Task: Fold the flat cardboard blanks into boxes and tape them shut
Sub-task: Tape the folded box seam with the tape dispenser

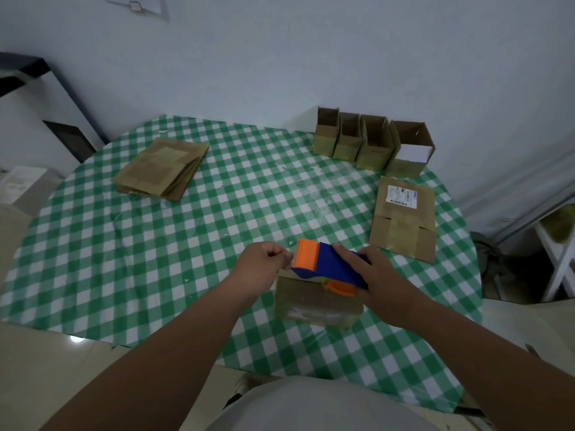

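- A box (317,301) lies on the checked table (155,244) just below both hands, its top glossy with tape.
- The right hand (384,279) grips a blue and orange dispenser (326,265) held above the box.
- The left hand (264,264), fingers curled, pinches the tape end (291,259) at the dispenser's orange front; the two hands are close together.
- Beyond the right hand lies a flat blank (404,219) with a white shipping label (402,196); its print is too small to read.
- Farther off, four open boxes (370,144) stand in a row by the wall.
- Well beyond the left hand is a stack of blanks (161,168).
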